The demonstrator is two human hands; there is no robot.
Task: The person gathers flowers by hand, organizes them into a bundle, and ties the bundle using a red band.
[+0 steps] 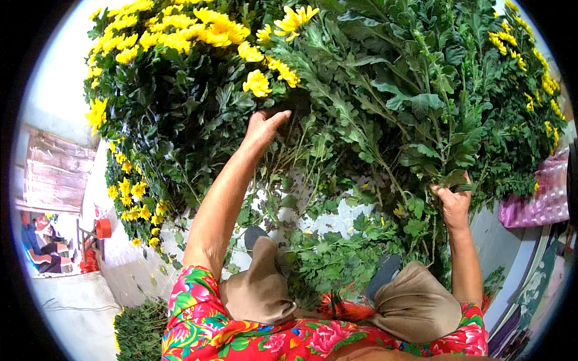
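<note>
My left hand point(267, 125) reaches into dark leaves point(223, 102) below yellow chrysanthemum flowers point(257, 83); its thumb sticks out, and whatever its other fingers hold is hidden. My right hand point(453, 195) is closed round leafy green stems point(439, 138) that rise in a tall, flowerless-looking mass at upper right. Between my arms, loose leaves and sprigs point(325, 246) lie scattered over a pale surface.
My bent knees are low in view. Pink polka-dot cloth point(530, 204) lies at right, beside more flowering stems point(542, 78). At left are a red container point(102, 228), a seated person point(33, 237) and another plant pile point(138, 331).
</note>
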